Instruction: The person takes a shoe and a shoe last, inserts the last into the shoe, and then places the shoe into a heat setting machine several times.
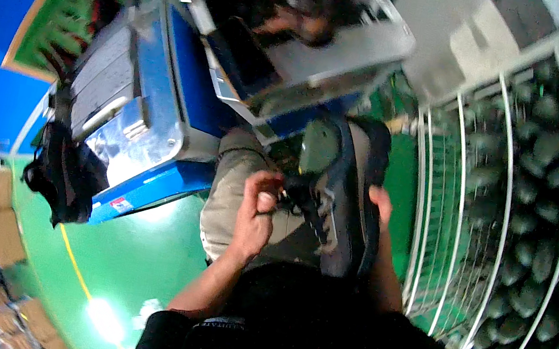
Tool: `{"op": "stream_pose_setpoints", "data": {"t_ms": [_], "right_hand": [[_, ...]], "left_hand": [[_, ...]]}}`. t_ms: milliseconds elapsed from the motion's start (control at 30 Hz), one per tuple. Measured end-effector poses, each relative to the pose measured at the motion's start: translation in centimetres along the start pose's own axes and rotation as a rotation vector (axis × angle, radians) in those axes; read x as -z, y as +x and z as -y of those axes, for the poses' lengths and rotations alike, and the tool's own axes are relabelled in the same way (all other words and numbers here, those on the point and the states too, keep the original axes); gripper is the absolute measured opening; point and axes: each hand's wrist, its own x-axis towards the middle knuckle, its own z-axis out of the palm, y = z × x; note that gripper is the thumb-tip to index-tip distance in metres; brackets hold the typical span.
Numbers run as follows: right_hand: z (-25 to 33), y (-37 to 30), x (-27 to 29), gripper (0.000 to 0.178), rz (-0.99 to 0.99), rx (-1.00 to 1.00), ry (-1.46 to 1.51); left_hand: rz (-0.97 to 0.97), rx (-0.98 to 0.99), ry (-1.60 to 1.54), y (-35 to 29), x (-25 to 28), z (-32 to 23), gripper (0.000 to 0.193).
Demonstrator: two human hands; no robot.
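Note:
A dark sneaker (335,210) with a pale-edged upper lies across my lap, beside or against a second dark shoe-shaped piece with a brown-grey face (368,168). My left hand (258,208) is at the lacing side, its fingers curled in a pinch on the black shoelace (301,197). From the other side my right hand (382,207) grips the shoe's outer edge; most of its fingers are hidden behind it. A smooth olive-green rounded piece (319,148) shows at the shoe's far end. My trouser leg (235,174) is underneath.
At right stands a white wire rack (450,204) with many dark green rounded pieces (533,242). Ahead is a metal-edged workbench (346,52) with a blurred person behind. A blue-sided machine table (183,83) stands left, a black shoe (66,174) at its corner. Cardboard boxes (4,231) sit farther left.

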Motion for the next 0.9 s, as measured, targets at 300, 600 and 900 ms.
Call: {"op": "stream_pose_setpoints", "data": {"t_ms": [300,600,900], "right_hand": [[7.9,-4.2,-18.7,0.058,0.038,0.505,-0.358],[17.0,-3.5,-38.1,0.103,0.096,0.827,-1.204],[21.9,2.6,-47.8,0.092,-0.04,0.695,-1.536]], "left_hand": [[0.199,0.025,-0.231,2.0,-0.2,-4.0,0.022],[0.026,-0.127,-0.722,8.0,-6.5,-8.8,0.014],[0.053,0.04,-1.222,16.6,-6.6,-15.0,0.022]]}}
